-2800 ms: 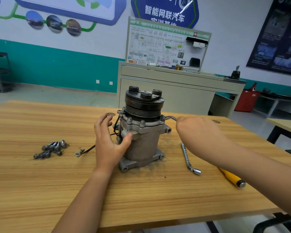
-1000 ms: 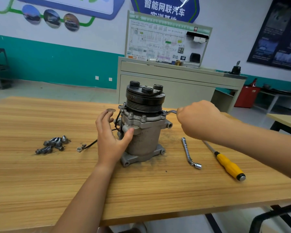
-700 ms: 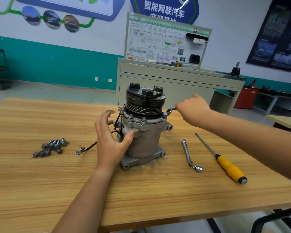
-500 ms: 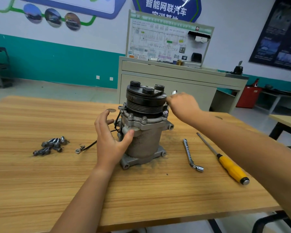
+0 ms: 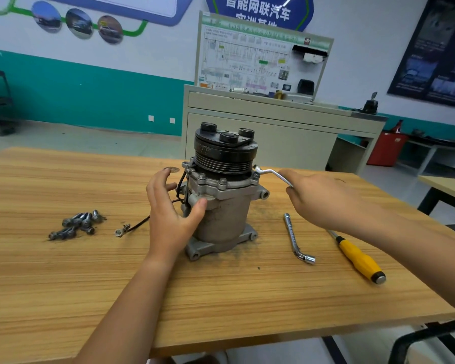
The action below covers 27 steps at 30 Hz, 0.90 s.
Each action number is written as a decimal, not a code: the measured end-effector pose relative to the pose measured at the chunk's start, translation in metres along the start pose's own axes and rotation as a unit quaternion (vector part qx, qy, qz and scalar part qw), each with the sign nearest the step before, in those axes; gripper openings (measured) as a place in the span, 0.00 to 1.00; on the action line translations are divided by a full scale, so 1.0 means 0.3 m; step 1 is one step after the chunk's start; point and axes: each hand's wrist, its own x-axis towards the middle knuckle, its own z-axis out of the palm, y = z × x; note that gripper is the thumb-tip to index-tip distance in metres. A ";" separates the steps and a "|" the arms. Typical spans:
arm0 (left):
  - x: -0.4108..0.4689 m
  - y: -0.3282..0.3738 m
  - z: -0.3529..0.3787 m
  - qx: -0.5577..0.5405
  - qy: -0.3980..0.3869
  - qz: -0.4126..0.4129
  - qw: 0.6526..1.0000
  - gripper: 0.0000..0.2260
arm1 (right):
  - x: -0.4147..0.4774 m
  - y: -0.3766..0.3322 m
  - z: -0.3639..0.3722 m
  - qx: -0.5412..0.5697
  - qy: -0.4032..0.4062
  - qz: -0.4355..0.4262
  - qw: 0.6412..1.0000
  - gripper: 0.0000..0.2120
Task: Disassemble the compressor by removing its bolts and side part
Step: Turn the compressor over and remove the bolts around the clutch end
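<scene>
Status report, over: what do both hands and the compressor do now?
Left hand grips upright grey metal compressor. Right hand holds bent silver wrench on a top flange bolt. Loose dark bolts lie left, yellow-handled screwdriver right, neither obstructing.

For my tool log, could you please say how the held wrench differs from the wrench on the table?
The held wrench is gripped by the right hand, its end at a bolt on the compressor; the table wrench lies untouched. The held wrench's neck is cranked; the table wrench is straight with a bent socket end. Both are silver metal.
</scene>
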 end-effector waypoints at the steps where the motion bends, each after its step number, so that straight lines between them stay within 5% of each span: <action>1: 0.000 0.000 -0.001 0.000 0.001 0.001 1.000 0.33 | 0.000 -0.001 -0.003 -0.011 -0.006 0.000 1.000 0.17; 13: 0.001 0.004 0.000 -0.003 0.000 0.004 1.000 0.32 | 0.001 -0.066 -0.100 -0.287 -0.069 -0.052 0.954 0.14; 18: 0.001 0.006 -0.002 -0.009 0.000 0.002 1.000 0.32 | 0.028 -0.072 -0.125 -0.286 -0.075 -0.076 0.952 0.06; 27: 0.003 0.006 -0.006 -0.005 0.001 -0.005 1.000 0.33 | 0.116 0.041 -0.043 -0.290 -0.041 -0.081 0.953 0.11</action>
